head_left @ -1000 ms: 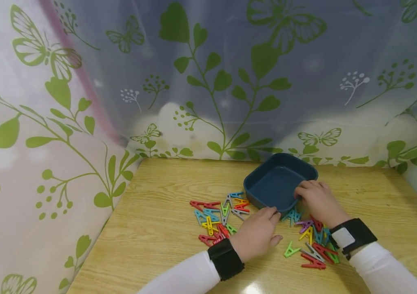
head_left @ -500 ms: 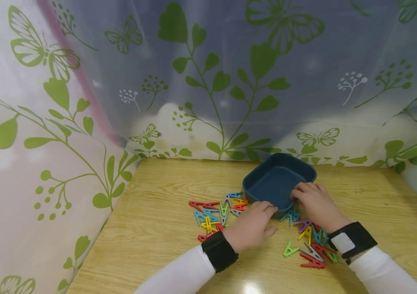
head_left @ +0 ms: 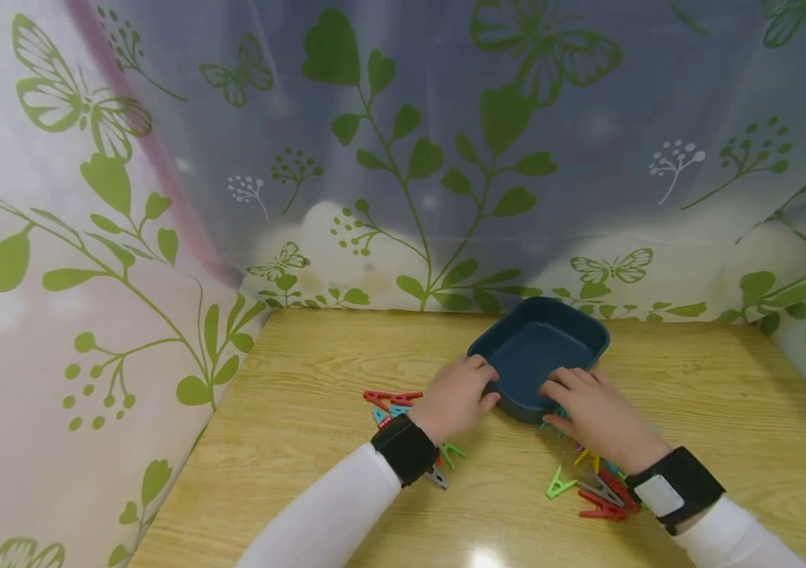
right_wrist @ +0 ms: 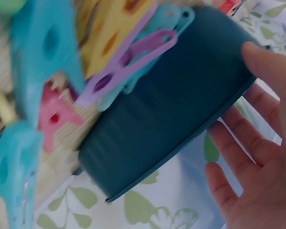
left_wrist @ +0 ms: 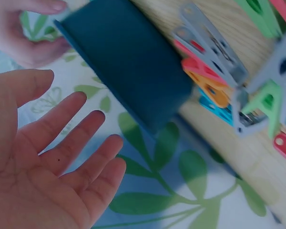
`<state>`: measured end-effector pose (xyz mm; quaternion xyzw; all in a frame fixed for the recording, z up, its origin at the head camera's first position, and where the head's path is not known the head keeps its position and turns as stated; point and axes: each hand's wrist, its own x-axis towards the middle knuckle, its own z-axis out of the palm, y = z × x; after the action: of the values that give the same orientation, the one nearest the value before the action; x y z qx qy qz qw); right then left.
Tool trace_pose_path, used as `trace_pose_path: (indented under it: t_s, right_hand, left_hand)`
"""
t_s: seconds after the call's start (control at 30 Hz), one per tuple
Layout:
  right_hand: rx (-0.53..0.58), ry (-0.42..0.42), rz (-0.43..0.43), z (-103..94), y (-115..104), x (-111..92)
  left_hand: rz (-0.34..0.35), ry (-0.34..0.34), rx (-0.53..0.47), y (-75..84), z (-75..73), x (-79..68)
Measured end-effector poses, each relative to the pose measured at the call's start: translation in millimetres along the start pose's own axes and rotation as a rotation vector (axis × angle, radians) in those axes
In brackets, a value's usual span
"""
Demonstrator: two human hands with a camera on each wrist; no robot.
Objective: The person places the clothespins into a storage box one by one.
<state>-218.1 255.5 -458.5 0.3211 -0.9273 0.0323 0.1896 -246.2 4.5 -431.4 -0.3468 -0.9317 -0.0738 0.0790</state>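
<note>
A dark blue square tub point(head_left: 534, 347) sits on the wooden table near the back. My left hand point(head_left: 456, 398) is at its near left side, fingertips right at the rim in the head view; in the left wrist view the fingers point(left_wrist: 78, 124) are spread and hold nothing. At the near right side is my right hand point(head_left: 598, 410). Its thumb overlaps the tub's outer wall point(right_wrist: 167, 100) while loosely extended fingers point(right_wrist: 236, 148) reach past the rim. Colourful clothespins point(left_wrist: 212, 45) lie to the left, partly hidden under my left hand. More clothespins point(right_wrist: 128, 67) lie by the right wall.
A lime clothespin point(head_left: 559, 483) and a red clothespin point(head_left: 602, 505) lie in front of the right pile. Behind the table point(head_left: 332, 347) hangs a curtain point(head_left: 403, 197) printed with leaves and butterflies, close behind the tub. Another printed sheet point(head_left: 76, 331) borders the left edge.
My left hand has slid left and back along the rim, from the near corner to the left side, covering more clothespins. My right hand has shifted slightly left, toward the near corner. The tub barely moved.
</note>
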Motion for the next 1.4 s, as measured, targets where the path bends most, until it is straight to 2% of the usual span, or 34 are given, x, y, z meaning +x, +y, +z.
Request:
trace_pose_path:
  t_s: [0.3, 0.53, 0.77, 1.0, 1.23, 1.4]
  right_hand:
    - [-0.019, 0.070, 0.011, 0.3, -24, 3]
    - [-0.037, 0.106, 0.048, 4.5, -29, 4]
    - [-0.020, 0.117, 0.057, 4.4, -31, 4]
    - [0.017, 0.116, 0.058, 3.5, -29, 3]
    - [0.055, 0.089, 0.071, -1.9, -24, -3]
    - [0.081, 0.081, 0.075, -4.3, -18, -7]
  left_hand:
    - [-0.046, -0.038, 0.032, -16.6, 4.7, 9.1]
    - [-0.067, -0.039, 0.039, -22.5, 10.2, 9.2]
    - [-0.047, -0.024, -0.007, -26.0, 14.9, 9.7]
    - [-0.037, -0.028, -0.085, -27.0, 17.8, 9.6]
    - [-0.002, -0.030, -0.093, -22.4, 16.9, 6.2]
    - [0.003, -0.063, -0.079, -16.8, 13.9, 1.4]
